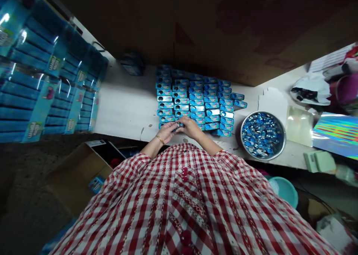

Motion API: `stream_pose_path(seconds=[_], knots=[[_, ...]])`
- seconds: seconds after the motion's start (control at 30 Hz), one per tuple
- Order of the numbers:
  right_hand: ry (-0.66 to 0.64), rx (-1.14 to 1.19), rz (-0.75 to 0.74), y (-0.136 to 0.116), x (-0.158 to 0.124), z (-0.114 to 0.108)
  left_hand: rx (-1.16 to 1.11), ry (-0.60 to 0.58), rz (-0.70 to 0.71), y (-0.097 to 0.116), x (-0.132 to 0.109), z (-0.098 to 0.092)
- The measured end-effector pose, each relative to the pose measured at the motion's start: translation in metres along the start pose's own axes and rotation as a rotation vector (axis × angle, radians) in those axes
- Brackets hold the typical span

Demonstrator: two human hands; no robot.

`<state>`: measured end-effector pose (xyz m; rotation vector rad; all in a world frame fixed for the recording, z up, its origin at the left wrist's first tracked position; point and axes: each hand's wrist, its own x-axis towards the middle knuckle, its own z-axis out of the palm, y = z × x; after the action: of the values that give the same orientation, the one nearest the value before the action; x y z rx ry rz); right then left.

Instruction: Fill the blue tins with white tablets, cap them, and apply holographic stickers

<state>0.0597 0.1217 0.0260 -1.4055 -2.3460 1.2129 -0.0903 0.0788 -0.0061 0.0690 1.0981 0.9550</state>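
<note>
Rows of small blue boxes (196,96) lie close together on the white table in front of me. Dark round spots show at the left end of boxes in the two left columns, while boxes farther right have blue rounds there. At the near edge of the left columns, my left hand (167,132) and my right hand (188,128) meet with fingertips bent together over a box. Whatever they pinch is small and mostly covered by the fingers. A metal bowl (283,142) full of shiny blue and silver round pieces (262,133) stands to the right.
Clear-wrapped packs of blue boxes (41,94) are stacked at left. A large brown carton (179,31) stands behind the rows. An open cardboard box (81,173) sits below the table at left. Right of the bowl are a holographic sheet (335,133) and pale green blocks (319,161).
</note>
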Motion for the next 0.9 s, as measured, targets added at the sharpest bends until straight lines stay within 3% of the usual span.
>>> stream_pose_path(seconds=[0.1,0.2,0.3,0.47,0.7,0.9], knots=[[-0.064,0.143,-0.029,0.0,0.005,0.009,0.029,0.019,-0.026,-0.003,-0.004,-0.008],[-0.037,0.134,0.108,0.006,0.005,0.013,0.038,0.046,-0.038,-0.003,-0.011,-0.02],[-0.022,-0.082,0.231,0.006,0.007,0.018,-0.013,0.09,0.008,0.0,-0.018,-0.035],[-0.162,-0.468,0.331,-0.01,0.027,0.029,-0.149,0.076,0.059,0.007,-0.029,-0.05],[-0.27,-0.549,0.433,-0.013,0.054,0.031,-0.108,0.11,0.067,0.003,-0.03,-0.048],[-0.194,-0.468,0.364,-0.014,0.034,0.026,-0.062,0.179,0.073,0.002,-0.019,-0.038]])
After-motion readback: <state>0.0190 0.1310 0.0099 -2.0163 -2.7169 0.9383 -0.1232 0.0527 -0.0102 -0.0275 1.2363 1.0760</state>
